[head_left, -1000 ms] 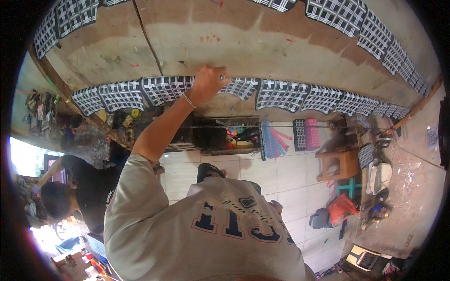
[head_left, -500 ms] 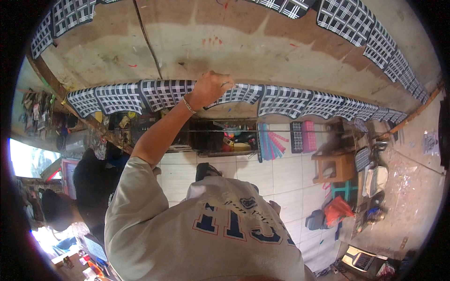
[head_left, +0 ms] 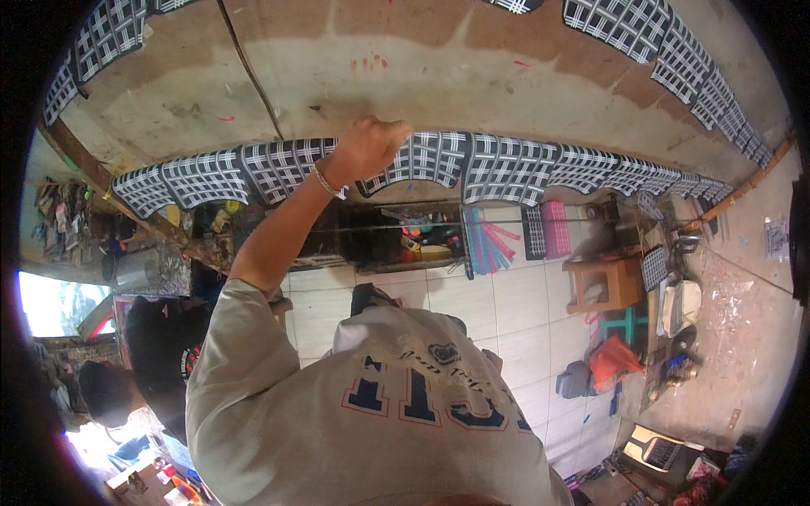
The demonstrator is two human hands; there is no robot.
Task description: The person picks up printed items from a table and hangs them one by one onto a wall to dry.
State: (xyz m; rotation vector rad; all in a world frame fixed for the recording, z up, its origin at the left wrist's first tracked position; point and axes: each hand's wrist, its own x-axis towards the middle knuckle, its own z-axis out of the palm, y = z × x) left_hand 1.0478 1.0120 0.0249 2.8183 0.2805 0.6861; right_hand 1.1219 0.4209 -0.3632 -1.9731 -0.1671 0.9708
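My left hand [head_left: 369, 145], with a bracelet at its wrist, reaches up to a long row of black-and-white plaid pieces hanging over a line. Its fingers are closed at the top edge of one plaid piece [head_left: 429, 160]; the fingertips are partly hidden. More plaid pieces [head_left: 283, 167] hang to the left, and others [head_left: 510, 169] continue to the right. What may be a bit of my right hand [head_left: 492, 361] shows beside my shirt; its fingers cannot be made out.
A second row of plaid pieces [head_left: 612, 29] hangs higher up. Below are blue and pink strips [head_left: 489, 240], a pink plaid stack [head_left: 555, 229], a brown stool [head_left: 603, 285], a green stool [head_left: 624, 325] and a red bag [head_left: 613, 361]. Someone in black [head_left: 160, 346] is at the left.
My left hand has shifted slightly left and up along the row. The view has tilted a little; the person in black at the left has moved slightly.
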